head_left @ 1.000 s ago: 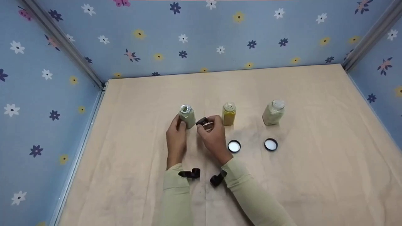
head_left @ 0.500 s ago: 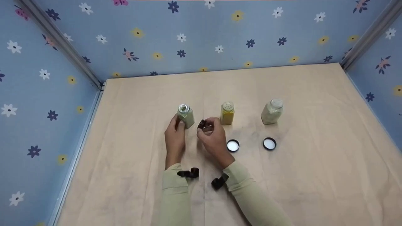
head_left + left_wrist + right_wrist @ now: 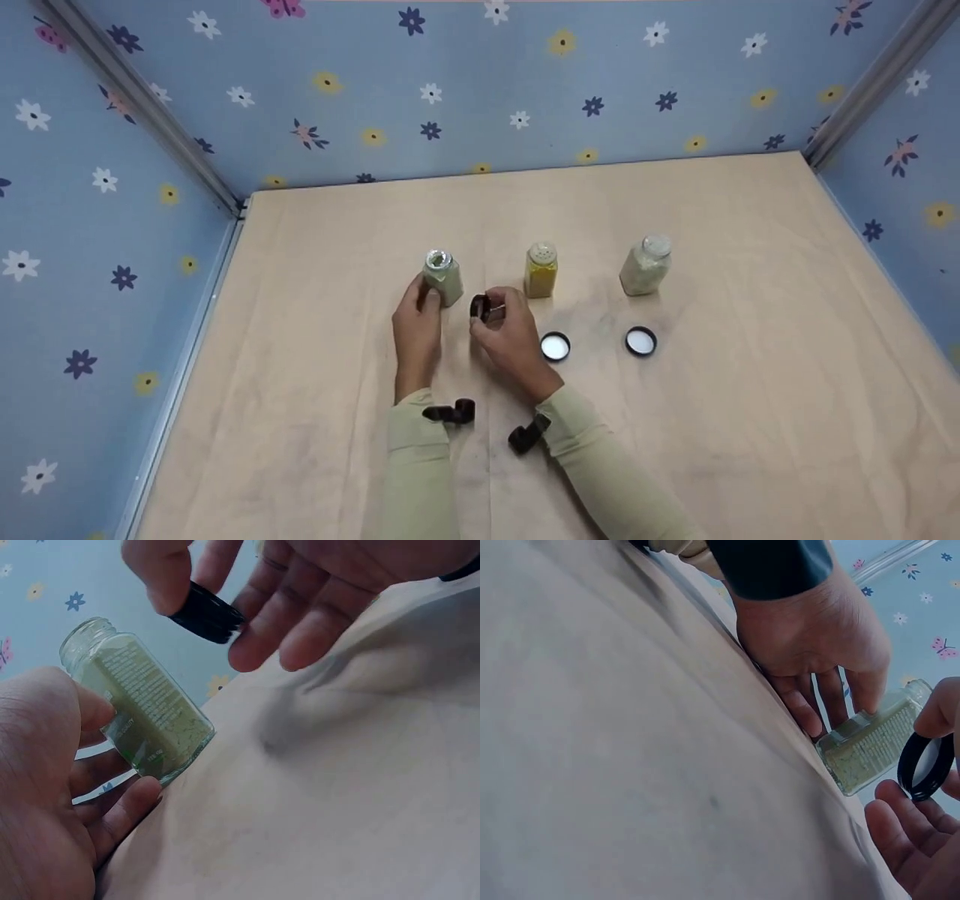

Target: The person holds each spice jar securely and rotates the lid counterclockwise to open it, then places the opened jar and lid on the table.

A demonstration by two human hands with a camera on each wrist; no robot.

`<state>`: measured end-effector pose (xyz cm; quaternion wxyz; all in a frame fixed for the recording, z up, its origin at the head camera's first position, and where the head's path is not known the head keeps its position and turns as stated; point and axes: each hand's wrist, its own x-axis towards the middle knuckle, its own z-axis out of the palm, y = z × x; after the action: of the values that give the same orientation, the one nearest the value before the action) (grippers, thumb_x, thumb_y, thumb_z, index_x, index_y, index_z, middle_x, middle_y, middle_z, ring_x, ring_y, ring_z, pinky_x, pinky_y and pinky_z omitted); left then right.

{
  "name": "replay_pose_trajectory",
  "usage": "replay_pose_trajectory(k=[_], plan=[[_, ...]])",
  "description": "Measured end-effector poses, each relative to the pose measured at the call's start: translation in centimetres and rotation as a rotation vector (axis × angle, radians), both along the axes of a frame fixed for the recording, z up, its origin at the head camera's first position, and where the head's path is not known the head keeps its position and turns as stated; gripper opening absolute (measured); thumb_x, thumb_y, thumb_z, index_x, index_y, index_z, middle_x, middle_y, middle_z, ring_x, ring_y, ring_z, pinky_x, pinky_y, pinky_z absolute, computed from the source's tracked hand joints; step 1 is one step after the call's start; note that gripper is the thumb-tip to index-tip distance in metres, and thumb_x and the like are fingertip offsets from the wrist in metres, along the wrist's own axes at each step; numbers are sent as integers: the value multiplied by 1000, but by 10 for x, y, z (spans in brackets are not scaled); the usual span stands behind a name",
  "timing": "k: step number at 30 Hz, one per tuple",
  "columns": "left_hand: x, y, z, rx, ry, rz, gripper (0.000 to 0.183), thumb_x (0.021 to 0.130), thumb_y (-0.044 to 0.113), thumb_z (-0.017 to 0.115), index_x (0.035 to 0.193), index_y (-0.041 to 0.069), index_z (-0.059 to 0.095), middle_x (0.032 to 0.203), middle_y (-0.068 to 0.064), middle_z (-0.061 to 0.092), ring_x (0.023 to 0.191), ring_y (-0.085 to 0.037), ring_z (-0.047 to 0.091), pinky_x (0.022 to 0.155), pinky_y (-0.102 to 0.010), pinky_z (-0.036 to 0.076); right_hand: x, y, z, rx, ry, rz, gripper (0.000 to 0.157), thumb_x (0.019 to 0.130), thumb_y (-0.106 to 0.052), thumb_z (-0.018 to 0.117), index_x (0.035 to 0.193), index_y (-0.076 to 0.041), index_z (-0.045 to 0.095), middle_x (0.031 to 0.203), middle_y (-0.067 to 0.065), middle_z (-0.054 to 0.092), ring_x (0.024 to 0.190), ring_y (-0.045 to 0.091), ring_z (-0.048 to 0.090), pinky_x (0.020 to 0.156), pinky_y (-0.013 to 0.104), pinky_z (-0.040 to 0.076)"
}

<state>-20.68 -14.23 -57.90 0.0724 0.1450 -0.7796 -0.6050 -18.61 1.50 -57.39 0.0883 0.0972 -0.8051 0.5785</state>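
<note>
My left hand grips a square glass spice jar of pale green powder, its mouth uncovered. White printing runs down the side of the jar in the left wrist view. Just right of it, my right hand pinches a black screw lid between thumb and fingers, apart from the jar. The lid's pale inner face shows on the lid in the right wrist view, turned on edge. Near the right hand stands a jar of yellow powder with a perforated shaker top.
A third jar, holding pale powder, stands farther right. Two black lids with white liners lie upturned on the table: one lid beside the right wrist, the other lid below the third jar. Flowered blue walls border the beige-covered table.
The right hand has lowered slightly and turned the black lid from nearly flat to on edge. The left hand keeps its grip on the green jar in place.
</note>
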Motion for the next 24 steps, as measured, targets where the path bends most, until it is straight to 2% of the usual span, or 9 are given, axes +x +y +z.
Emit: replay_pose_trajectory(k=[7, 14, 24], plan=[[0, -2, 3, -22, -19, -2, 47, 105, 26, 50, 151, 15, 46, 152, -3, 47, 140, -17, 41, 114, -31, 33, 1, 3, -4, 10, -36, -9, 40, 83, -6, 70, 120, 0, 56, 111, 12, 57, 96, 23, 58, 87, 38, 49], [-1, -3, 5, -41, -14, -6, 46, 105, 25, 50, 150, 14, 48, 151, -4, 48, 140, -18, 42, 113, -31, 33, 1, 3, -2, 2, -12, -10, 41, 82, -4, 70, 120, 1, 55, 110, 13, 55, 94, 24, 57, 85, 38, 50], [1, -5, -1, -51, -12, 15, 45, 104, 26, 51, 148, 16, 51, 148, -3, 51, 138, -18, 44, 112, -32, 34, 6, -1, -2, 211, 57, -19, 48, 82, -11, 73, 126, 0, 55, 111, 14, 53, 96, 24, 57, 86, 36, 49]])
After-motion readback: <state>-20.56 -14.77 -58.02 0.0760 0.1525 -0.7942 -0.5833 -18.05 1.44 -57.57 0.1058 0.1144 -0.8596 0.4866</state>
